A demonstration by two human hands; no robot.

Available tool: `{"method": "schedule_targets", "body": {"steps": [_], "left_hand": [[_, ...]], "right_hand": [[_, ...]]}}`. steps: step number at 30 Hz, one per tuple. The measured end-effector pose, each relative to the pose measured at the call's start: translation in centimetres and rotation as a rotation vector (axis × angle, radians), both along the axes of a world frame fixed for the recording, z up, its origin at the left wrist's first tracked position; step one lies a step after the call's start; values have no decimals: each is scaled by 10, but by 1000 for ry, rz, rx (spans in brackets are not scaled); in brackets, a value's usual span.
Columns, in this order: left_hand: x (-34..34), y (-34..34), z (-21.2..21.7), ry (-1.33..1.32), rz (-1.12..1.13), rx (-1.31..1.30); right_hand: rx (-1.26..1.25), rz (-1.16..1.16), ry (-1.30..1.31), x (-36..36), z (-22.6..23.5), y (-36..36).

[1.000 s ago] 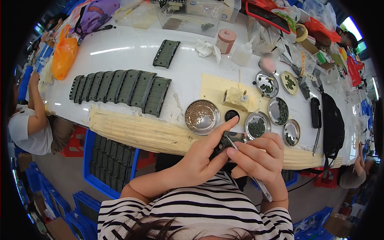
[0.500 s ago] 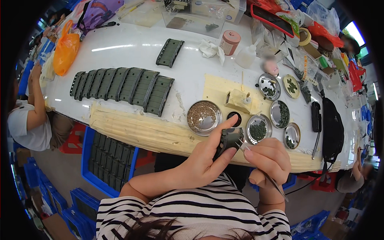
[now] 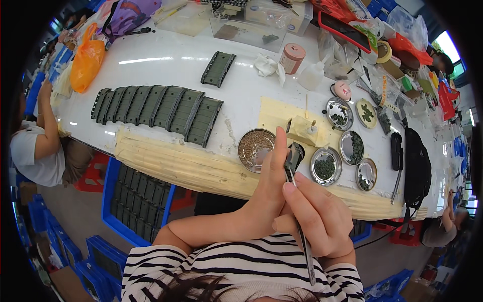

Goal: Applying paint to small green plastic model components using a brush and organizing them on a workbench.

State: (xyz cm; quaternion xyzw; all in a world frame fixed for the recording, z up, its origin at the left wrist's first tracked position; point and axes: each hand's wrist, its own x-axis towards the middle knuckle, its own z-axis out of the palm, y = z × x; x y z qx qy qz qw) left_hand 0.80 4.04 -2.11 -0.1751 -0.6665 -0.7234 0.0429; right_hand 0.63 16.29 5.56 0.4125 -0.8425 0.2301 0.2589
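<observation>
Between the fingers of my left hand [image 3: 266, 196] is a small dark green panel piece [image 3: 292, 160], seen nearly edge-on and partly hidden by the fingers. My right hand [image 3: 324, 216] is closed around metal tweezers [image 3: 305, 251], whose tips reach the near side of that piece. Whether the tips grip anything is too small to tell. Just beyond the hands are a metal dish of brown grains [image 3: 255, 149] and a metal dish of dark green bits [image 3: 324, 166]. A row of similar green panels [image 3: 158, 108] lies to the left, with a separate panel [image 3: 219, 69] behind it.
More small dishes [image 3: 351, 147] stand at the right, near a yellowish block [image 3: 303, 132]. A blue crate [image 3: 108, 201] of green panels sits below the table edge. A black pouch [image 3: 416, 166], a pink jar [image 3: 292, 58] and a clear bottle [image 3: 312, 75] are on the table. Another person [image 3: 37, 146] sits at left.
My left hand has turned, with its fingers pointing up and the green piece now nearly edge-on. My right hand has shifted left and down, and the tweezers stand steeper.
</observation>
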Motion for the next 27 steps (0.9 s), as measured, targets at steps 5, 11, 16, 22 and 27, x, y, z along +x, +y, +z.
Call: {"method": "schedule_targets", "body": {"steps": [5,11,16,22,27], "left_hand": [[-1,1,-2,-46,26,14],[1,-1,0,-22,50,-7],[0,2,-3,-7,79,8],[0,1,-5,43,110,-56],[-2,4,-12,66,127,-54]], "right_hand": [[31,-12,66,-4,-3,-2],[20,-9,58,-2,-1,-4],[33,-5,50,-3,0,-3],[40,5,76,-4,-1,-3],[52,10,99,-4,0,-2]]}}
